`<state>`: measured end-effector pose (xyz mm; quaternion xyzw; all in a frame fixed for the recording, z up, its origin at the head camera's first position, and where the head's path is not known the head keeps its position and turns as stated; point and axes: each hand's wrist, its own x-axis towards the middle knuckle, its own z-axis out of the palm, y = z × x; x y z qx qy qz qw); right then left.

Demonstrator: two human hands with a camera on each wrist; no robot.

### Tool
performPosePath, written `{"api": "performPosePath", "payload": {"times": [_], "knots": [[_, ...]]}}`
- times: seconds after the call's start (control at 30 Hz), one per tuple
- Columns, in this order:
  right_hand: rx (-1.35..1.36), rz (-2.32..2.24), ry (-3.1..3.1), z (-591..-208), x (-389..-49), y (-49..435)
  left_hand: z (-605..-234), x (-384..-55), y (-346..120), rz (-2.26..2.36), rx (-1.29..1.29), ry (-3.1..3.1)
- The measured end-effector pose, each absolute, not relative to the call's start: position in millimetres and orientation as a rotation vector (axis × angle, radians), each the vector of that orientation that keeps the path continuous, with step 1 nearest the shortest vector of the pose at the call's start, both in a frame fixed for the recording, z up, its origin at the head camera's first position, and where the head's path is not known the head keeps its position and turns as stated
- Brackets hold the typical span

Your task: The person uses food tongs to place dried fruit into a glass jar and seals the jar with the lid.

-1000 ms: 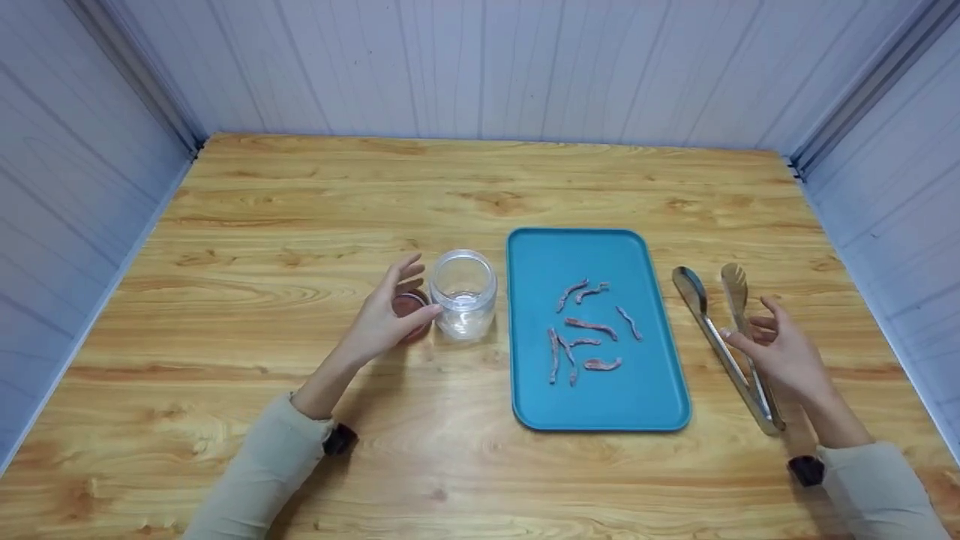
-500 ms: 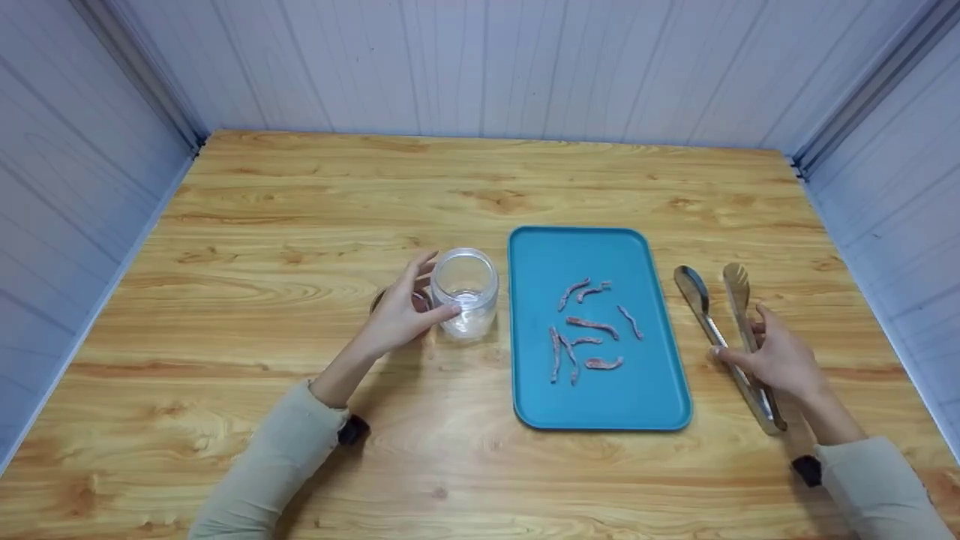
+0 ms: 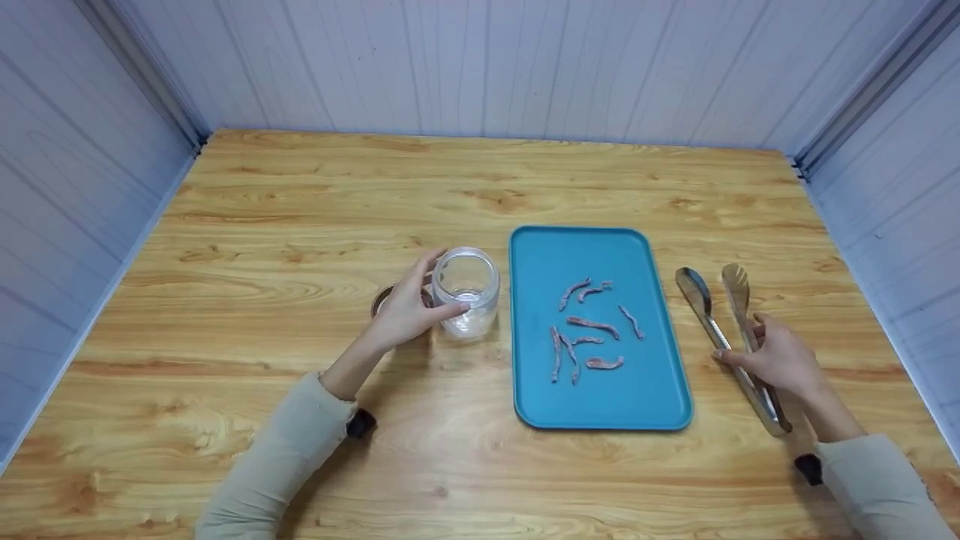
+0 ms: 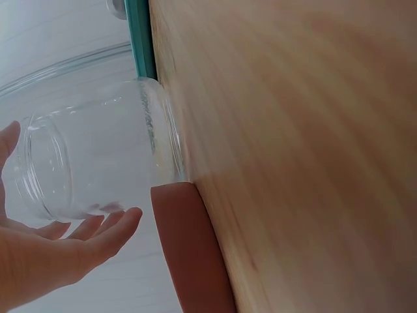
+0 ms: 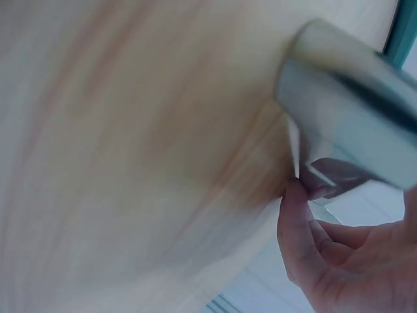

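Observation:
A clear, wide-mouthed jar (image 3: 469,319) stands upright on the table. My left hand (image 3: 405,311) curves round its upper left side, thumb at the front near the neck and fingers behind. In the left wrist view, the fingertips meet the wall of the jar (image 4: 107,143). Farther right, metal tongs (image 3: 697,292) lie with their two arms spread, one end spoon-shaped and the other slotted. My right hand (image 3: 784,360) grips them across the middle, thumb on the left arm and fingers at the right one. The right wrist view shows the tongs (image 5: 352,98) close up.
A reddish-brown lid (image 4: 189,241) lies just left of the jar, partly hidden by the left hand in the head view. Between jar and tongs is a blue tray (image 3: 600,405) bearing several thin, whitish-brown dried strips (image 3: 592,327). Panelled walls (image 3: 480,67) border the table.
My left hand has shifted right, from over the lid to round the jar. The right hand has moved slightly left onto the tongs, its thumb reaching the left arm.

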<state>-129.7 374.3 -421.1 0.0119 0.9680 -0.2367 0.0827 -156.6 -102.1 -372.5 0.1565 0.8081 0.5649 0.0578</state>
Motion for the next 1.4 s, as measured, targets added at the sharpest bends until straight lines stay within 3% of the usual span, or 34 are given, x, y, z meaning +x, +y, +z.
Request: {"api": "performPosePath", "payload": {"times": [0.73,1.03,1.4], "knots": [[-0.082,-0.817,2.985,-408,-124,390,-371,-155,-101,1.679,0.479,2.474],[-0.062,-0.902,2.960,-401,-122,392,-402,-172,-107,1.716,0.485,2.458],[-0.366,-1.007,3.040,-389,-119,378,-409,-175,-109,1.752,0.532,2.453]]}}
